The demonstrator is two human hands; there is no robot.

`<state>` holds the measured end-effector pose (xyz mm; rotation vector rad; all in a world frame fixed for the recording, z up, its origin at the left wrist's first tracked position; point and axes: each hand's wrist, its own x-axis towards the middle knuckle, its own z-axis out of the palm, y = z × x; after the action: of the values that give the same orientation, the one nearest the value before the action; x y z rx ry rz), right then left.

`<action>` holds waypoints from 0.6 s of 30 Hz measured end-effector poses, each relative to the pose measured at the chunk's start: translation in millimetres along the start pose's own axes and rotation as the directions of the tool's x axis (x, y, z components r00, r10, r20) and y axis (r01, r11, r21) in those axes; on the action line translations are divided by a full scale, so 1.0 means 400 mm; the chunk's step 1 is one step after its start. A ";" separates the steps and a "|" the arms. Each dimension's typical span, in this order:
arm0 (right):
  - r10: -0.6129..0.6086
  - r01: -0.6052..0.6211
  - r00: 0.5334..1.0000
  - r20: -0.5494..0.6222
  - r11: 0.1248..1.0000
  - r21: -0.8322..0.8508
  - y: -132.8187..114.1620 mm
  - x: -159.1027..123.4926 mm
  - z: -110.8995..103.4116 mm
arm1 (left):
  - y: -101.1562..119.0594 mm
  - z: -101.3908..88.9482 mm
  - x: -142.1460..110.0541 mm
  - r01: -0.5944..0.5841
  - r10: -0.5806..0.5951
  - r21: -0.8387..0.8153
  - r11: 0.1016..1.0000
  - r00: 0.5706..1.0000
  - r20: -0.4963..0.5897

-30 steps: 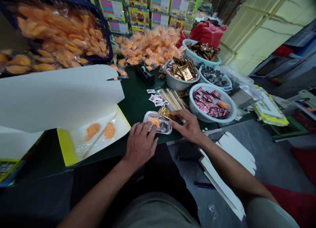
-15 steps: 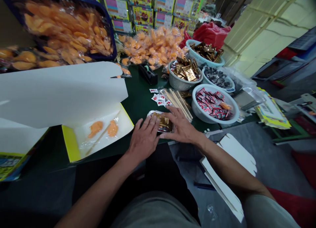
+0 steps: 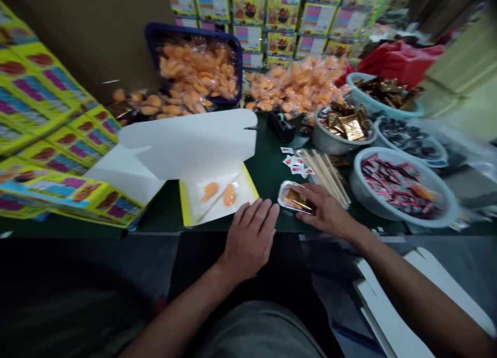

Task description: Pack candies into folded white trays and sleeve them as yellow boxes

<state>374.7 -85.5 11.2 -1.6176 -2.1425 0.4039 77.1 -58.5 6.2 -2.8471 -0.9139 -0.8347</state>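
My right hand (image 3: 328, 210) grips the right end of a small white-rimmed tray (image 3: 282, 196) on the dark green table. In the tray lie a gold foil packet (image 3: 298, 198) and something orange, partly covered by my fingers. With its fingers stretched out and holding nothing, my left hand (image 3: 250, 239) hovers by the table's front edge. Just beyond its fingertips is an open yellow-and-white cardboard box (image 3: 186, 205). Two wrapped orange pieces (image 3: 229, 194) and a thin wooden stick (image 3: 207, 209) lie inside the box.
Wooden sticks (image 3: 328, 174) and small red-and-white packets (image 3: 296, 161) lie beyond the tray. A bowl of red packets (image 3: 402, 187) and a basket of gold packets (image 3: 351, 126) stand right. Behind are a tape dispenser (image 3: 281, 126), heaped orange pieces (image 3: 303, 86) and a blue crate (image 3: 239, 63).
My left hand has come off the tray and moved toward the open box. My right hand still holds the tray. The camera view has turned left, bringing stacked printed boxes into sight.
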 end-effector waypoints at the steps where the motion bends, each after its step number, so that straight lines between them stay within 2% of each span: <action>1: 0.016 -0.016 1.000 -0.011 0.999 0.042 0.005 -0.003 -0.007 | -0.019 -0.025 -0.026 0.056 -0.054 0.046 0.997 0.998 -0.029; 4: 0.010 -0.003 0.998 -0.064 0.994 0.106 -0.010 0.012 -0.042 | -0.098 -0.075 -0.096 0.189 -0.187 0.193 0.963 0.982 -0.030; 7: -0.089 0.096 0.994 -0.061 0.989 0.116 -0.087 0.072 -0.071 | -0.170 -0.081 -0.145 0.176 -0.189 0.230 0.957 0.981 0.036; 9: -0.192 0.192 0.981 -0.014 0.973 0.129 -0.156 0.134 -0.067 | -0.190 -0.072 -0.164 0.160 -0.173 0.204 0.966 0.984 0.048; 13: -0.365 0.353 0.927 0.082 0.926 0.135 -0.269 0.284 0.002 | -0.175 -0.064 -0.180 0.202 -0.195 0.139 0.969 0.979 -0.062; 18: -0.520 0.500 0.838 0.166 0.853 0.150 -0.314 0.429 0.109 | -0.165 -0.074 -0.198 0.265 -0.232 0.091 0.960 0.934 -0.273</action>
<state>208.1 45.1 59.7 -0.9163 -2.5466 0.5058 -27.5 -51.5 -16.5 -2.4701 -1.2538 -1.0992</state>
